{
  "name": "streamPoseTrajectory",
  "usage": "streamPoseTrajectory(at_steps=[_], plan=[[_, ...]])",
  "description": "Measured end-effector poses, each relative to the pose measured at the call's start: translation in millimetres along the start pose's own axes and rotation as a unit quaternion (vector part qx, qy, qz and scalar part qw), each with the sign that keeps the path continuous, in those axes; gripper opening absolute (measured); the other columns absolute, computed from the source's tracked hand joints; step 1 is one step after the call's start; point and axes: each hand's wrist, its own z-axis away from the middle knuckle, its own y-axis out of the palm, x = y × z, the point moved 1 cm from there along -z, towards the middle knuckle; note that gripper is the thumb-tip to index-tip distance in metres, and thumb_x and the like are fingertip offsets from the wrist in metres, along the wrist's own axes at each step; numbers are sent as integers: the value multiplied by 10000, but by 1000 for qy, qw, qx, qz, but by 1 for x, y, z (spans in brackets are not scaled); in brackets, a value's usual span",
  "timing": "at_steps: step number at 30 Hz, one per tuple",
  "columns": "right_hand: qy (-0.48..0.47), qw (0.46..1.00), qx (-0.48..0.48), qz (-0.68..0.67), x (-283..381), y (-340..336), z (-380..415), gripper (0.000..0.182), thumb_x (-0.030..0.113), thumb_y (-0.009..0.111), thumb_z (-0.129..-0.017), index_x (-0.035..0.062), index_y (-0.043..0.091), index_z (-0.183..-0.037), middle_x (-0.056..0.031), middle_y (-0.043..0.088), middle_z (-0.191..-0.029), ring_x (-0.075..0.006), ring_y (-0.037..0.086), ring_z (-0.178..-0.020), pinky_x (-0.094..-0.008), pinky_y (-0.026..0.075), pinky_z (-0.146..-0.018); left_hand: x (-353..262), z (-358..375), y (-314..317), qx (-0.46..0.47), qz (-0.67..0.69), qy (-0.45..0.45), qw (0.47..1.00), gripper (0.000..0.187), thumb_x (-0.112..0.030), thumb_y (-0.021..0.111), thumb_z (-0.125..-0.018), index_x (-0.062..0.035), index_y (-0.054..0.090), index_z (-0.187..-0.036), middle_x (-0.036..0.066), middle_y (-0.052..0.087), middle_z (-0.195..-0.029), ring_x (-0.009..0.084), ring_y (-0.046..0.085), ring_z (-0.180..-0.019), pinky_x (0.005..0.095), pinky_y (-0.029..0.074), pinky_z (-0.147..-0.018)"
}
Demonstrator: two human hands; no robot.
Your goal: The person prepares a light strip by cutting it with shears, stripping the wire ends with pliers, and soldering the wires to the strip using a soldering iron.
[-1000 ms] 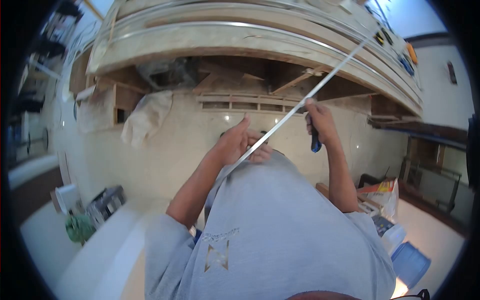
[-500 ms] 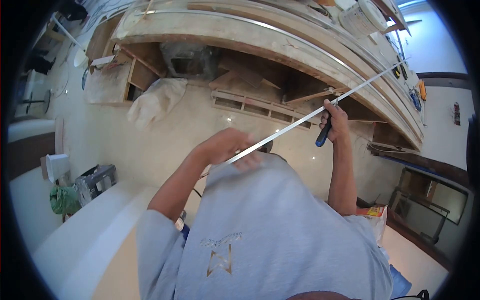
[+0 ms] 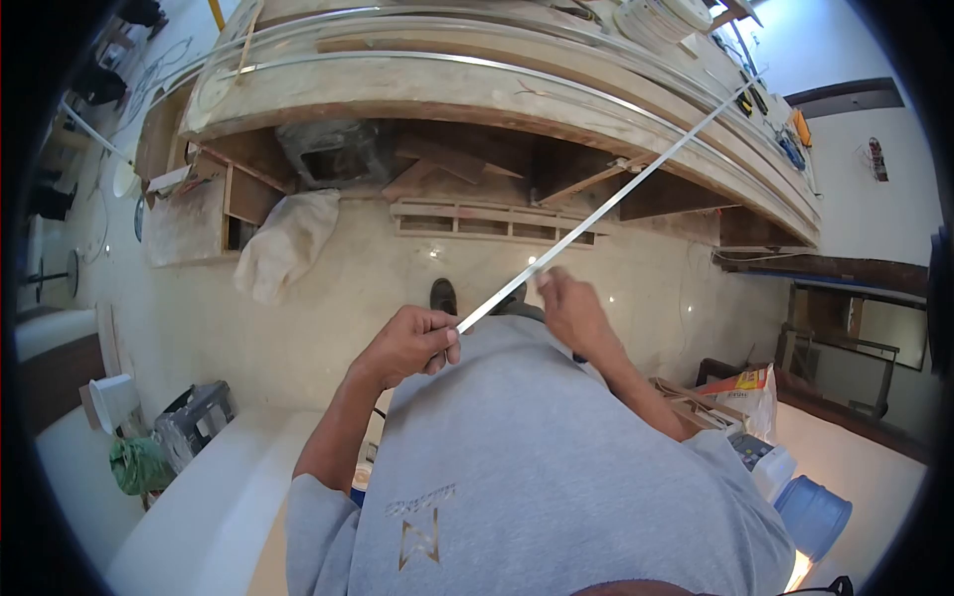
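A long, thin, pale metal strip (image 3: 604, 207) runs diagonally from my body up across the workbench. My left hand (image 3: 405, 348) is closed around its near end, fingers pinching the tip in front of my shirt. Just right of the strip, my right hand (image 3: 578, 316) is curled and slightly blurred, its thumb side close to the strip. Below the palm pokes a small dark end of the utility knife (image 3: 579, 358); the rest of it is hidden by the hand.
The wooden workbench (image 3: 328, 87) carries more long strips and a white bucket (image 3: 661, 18). Beneath it lie wood offcuts and a slatted wooden frame (image 3: 477, 221). A pale sack (image 3: 288, 243) slumps on the floor at left. A blue water jug (image 3: 813, 517) sits at lower right.
My right hand has come down and left along the strip, toward my body. The left hand, open before, now grips the strip's near end. My view has shifted slightly.
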Motion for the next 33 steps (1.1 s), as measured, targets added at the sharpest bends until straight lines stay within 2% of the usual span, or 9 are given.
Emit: streamPoseTrajectory(at_steps=[9, 15, 18, 21, 23, 26, 29, 30, 33], plan=[[8, 999, -31, 42, 4, -6, -4, 381, 290, 473, -1069, -62, 567, -956, -311, 648, -741, -536, 643, -748, -604, 503, -678, -1, 2, 9, 6, 7, 16, 1000, 234, -93, 603, -996, 39, 704, -1161, 43, 662, -736, 81, 521, -539, 239, 416, -493], [-20, 993, 71, 93, 26, 9, 16, 381, 294, 463, -1075, -47, 587, -958, -319, 656, -781, -517, 649, -803, -584, 510, -714, 1, -1, 19, -19, -42, 42, 998, 265, -87, 582, -989, 48, 715, -1175, 21, 661, -726, 72, 524, -553, 247, 426, -518], [2, 996, -13, 86, 14, 4, 9, 380, 294, 493, -1058, -52, 605, -949, -328, 650, -768, -540, 640, -760, -599, 504, -711, 6, -1, 22, -28, -66, 48, 996, 265, -88, 575, -984, 39, 725, -1162, 12, 661, -727, 66, 521, -547, 259, 436, -525], [-46, 990, 67, 115, 29, 15, 25, 384, 287, 465, -1067, -44, 592, -919, -300, 667, -751, -496, 668, -741, -574, 541, -696, 7, -2, 24, -32, -99, 48, 993, 271, -106, 595, -965, 22, 730, -1163, 26, 671, -716, 78, 553, -553, 277, 464, -545], [-29, 992, 27, 118, 6, 5, 14, 385, 288, 467, -1066, -49, 589, -925, -300, 665, -743, -498, 669, -751, -572, 542, -700, 14, -2, 24, -66, -212, 56, 974, 271, -122, 616, -948, -7, 733, -1163, 57, 687, -710, 103, 601, -578, 306, 499, -579], [62, 984, -155, 63, -48, -35, -14, 386, 290, 492, -1060, -55, 597, -922, -349, 624, -752, -546, 613, -737, -593, 494, -706, 12, 3, 36, -165, -301, 160, 926, 241, -102, 645, -909, -24, 734, -1118, 133, 703, -738, 234, 668, -618, 367, 533, -619], [213, 864, -130, -436, -95, -48, -38, 511, 517, 628, -988, 8, 628, -945, -156, 654, -721, -257, 601, -496, -403, 469, -458, 11, 11, 45, -250, -458, 280, 805, 272, -75, 702, -862, -24, 721, -1128, 170, 688, -812, 363, 657, -713, 439, 531, -658], [208, 832, -148, -493, -96, -46, -43, 587, 619, 727, -882, 47, 595, -857, -36, 543, -650, -129, 550, -491, -306, 438, -417, 15, 12, 43, -237, -472, 295, 796, 272, -75, 702, -862, -24, 721, -1128, 170, 688, -812, 363, 657, -713, 439, 531, -658], [168, 785, -157, -575, -115, -29, -66, 539, 565, 760, -880, 48, 606, -864, -66, 580, -686, -151, 555, -480, -321, 448, -421, 29, 8, 41, -278, -509, 328, 746, 300, -70, 723, -851, -17, 713, -1145, 178, 677, -877, 385, 639, -775, 482, 512, -695]])
